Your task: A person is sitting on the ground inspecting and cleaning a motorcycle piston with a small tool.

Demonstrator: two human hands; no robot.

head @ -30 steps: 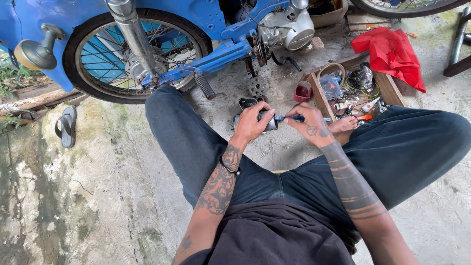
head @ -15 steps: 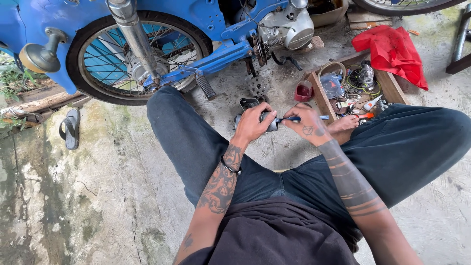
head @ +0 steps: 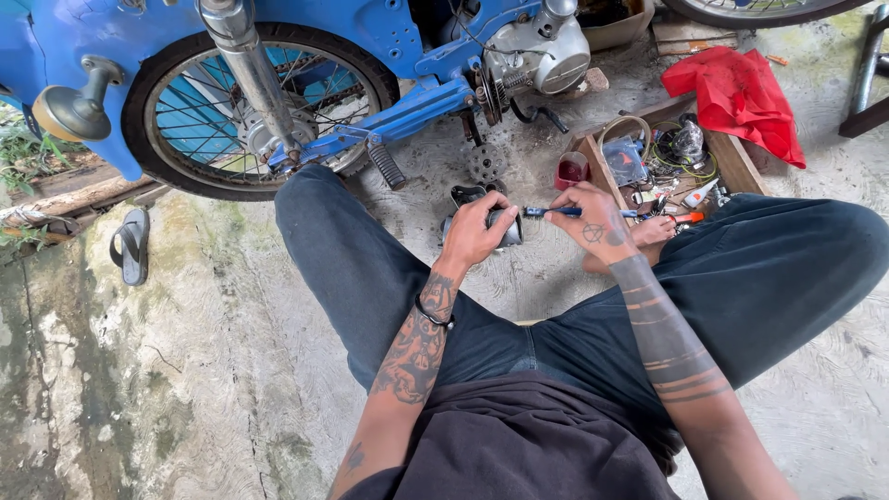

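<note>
I sit cross-legged on a concrete floor in front of a blue motorbike [head: 389,37]. My left hand [head: 477,231] grips a small dark metal part [head: 507,227] with a round end. My right hand [head: 597,220] holds a blue-handled screwdriver [head: 553,212] level, its tip pointing left into the part. Both hands meet just above my knees, between my legs. What the tip touches is hidden by my fingers.
The bike's spoked rear wheel [head: 250,102], chrome exhaust [head: 245,69] and engine [head: 542,51] lie ahead. A wooden tray [head: 732,157] of wires and small tools sits right, beside a red cloth [head: 745,97] and small red cup [head: 571,169]. A sprocket [head: 484,164] lies near; a sandal [head: 132,245] left.
The view has shifted slightly. Both hands stay together on the part and the screwdriver, with only small movement of the right hand.
</note>
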